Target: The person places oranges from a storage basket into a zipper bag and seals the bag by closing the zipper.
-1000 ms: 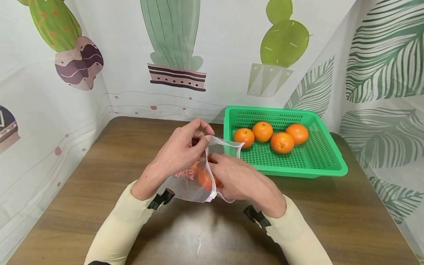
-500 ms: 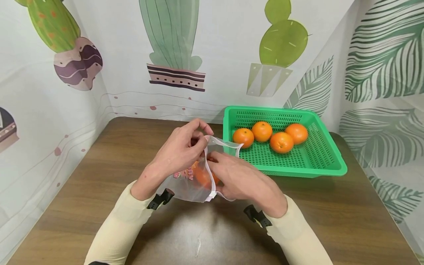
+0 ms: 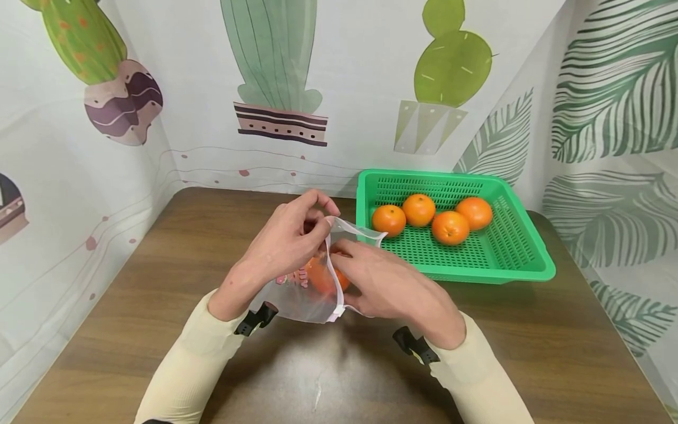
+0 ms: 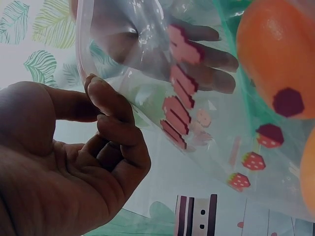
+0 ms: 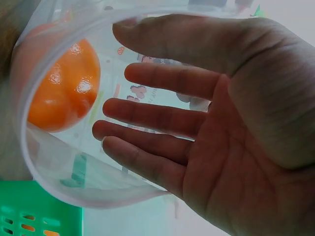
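Observation:
A clear zip bag with white edging and pink print stands in front of me, its mouth facing right. My left hand pinches the upper edge of that mouth between thumb and fingers. Inside the bag lies an orange; in the left wrist view part of a second orange shows at the frame's right edge. My right hand reaches into the mouth. In the right wrist view its fingers are spread and nearly straight, apart from the orange and holding nothing.
A green slotted basket sits at the back right of the brown wooden table, with several oranges in it. Behind the table hangs a white cloth printed with cacti and leaves.
My right hand has drawn back slightly from the orange, which sits a little deeper to the left in the bag. The left hand keeps its pinch on the edge.

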`<state>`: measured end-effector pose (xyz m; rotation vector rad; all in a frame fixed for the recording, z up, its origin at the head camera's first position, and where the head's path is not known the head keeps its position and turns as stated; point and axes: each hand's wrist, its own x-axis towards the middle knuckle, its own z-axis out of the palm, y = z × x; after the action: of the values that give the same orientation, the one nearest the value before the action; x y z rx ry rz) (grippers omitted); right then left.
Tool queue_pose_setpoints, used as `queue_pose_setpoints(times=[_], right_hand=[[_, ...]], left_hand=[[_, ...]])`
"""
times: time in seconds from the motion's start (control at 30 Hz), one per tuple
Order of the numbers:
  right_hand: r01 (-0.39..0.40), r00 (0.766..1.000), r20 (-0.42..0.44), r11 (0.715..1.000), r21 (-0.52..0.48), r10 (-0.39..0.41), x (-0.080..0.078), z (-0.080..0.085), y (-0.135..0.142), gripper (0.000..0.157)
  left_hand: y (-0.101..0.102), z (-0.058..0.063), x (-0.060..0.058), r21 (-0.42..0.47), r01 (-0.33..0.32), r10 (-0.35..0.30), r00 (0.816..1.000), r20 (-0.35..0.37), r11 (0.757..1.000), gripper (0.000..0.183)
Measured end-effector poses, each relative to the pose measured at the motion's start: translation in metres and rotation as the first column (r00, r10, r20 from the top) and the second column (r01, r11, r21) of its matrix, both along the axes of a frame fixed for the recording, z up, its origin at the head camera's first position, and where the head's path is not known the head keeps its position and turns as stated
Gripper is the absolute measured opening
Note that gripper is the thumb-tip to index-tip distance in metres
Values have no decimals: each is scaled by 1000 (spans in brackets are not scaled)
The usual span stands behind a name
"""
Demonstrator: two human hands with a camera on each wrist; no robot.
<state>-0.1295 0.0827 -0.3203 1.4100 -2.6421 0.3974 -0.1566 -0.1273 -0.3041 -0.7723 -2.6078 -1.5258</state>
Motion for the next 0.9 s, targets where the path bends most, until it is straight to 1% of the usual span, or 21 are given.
queue_pose_setpoints(times=[0.23, 0.5, 0.67, 0.9], right_hand=[[0, 1000, 24, 1000, -2, 0, -1, 4, 4, 29], [20, 999, 50, 1000, 5, -20, 0, 12, 11, 32], [20, 998, 52, 1000, 1, -20, 1, 15, 14, 32], [12, 999, 47, 1000, -12, -12, 4, 20, 18, 40]], left_hand=[[0, 0, 0, -5, -9, 9, 1000, 0, 1000, 8], [1, -1, -1, -16, -1, 1, 1000, -6, 1000, 9], [0, -1, -1, -18, -9, 9, 1000, -4, 1000, 8], [0, -1, -1, -31, -21, 20, 1000, -14, 999, 8]])
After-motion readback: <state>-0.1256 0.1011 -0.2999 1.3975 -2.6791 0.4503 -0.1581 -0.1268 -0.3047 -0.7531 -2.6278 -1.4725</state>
